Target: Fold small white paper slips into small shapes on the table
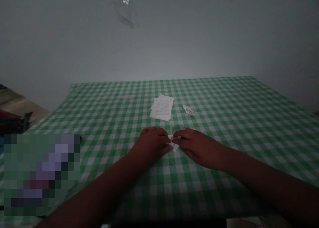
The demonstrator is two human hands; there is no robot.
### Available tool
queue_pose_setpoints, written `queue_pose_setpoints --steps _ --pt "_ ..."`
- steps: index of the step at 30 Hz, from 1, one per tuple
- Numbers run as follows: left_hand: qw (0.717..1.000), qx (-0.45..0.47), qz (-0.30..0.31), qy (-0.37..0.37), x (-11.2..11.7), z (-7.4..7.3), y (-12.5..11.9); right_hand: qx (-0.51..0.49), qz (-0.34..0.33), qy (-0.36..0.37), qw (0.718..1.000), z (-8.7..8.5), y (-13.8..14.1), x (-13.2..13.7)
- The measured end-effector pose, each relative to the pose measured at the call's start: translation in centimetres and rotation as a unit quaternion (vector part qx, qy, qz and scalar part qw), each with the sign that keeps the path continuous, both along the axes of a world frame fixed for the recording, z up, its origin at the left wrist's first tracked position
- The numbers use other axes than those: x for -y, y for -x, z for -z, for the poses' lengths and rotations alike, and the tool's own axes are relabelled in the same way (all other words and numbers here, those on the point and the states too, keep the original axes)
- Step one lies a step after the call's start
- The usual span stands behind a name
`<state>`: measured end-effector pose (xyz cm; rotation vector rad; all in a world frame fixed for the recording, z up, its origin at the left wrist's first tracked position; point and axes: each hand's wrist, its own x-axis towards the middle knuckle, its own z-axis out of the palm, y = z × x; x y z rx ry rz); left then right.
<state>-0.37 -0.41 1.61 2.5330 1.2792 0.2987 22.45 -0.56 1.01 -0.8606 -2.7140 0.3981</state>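
A small folded piece of white paper (pixel 173 142) lies on the green and white checked tablecloth (pixel 224 102), pinched between both hands. My left hand (pixel 151 144) presses down on its left part with curled fingers. My right hand (pixel 198 147) grips its right part between fingertips and thumb. Most of the paper is hidden under the fingers. Both forearms rest low over the table's near side.
A small stack of printed white paper sheets (pixel 162 107) lies beyond the hands, with a little folded paper piece (pixel 188 110) to its right. A blurred-out patch (pixel 41 175) covers the table's near left. Dark objects (pixel 13 120) sit off the left edge. The wall stands behind.
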Motion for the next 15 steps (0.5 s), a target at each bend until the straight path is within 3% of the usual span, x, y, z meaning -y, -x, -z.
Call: queue_pose_setpoints --steps 8,15 --pt "1.0 0.01 -0.006 -0.004 0.1 0.2 -0.1 0.014 0.029 -0.025 0.999 0.2 0.6 0.1" --pt "1.0 0.008 -0.024 -0.002 0.3 0.1 -0.3 -0.069 0.041 0.013 0.997 0.7 1.1 -0.7"
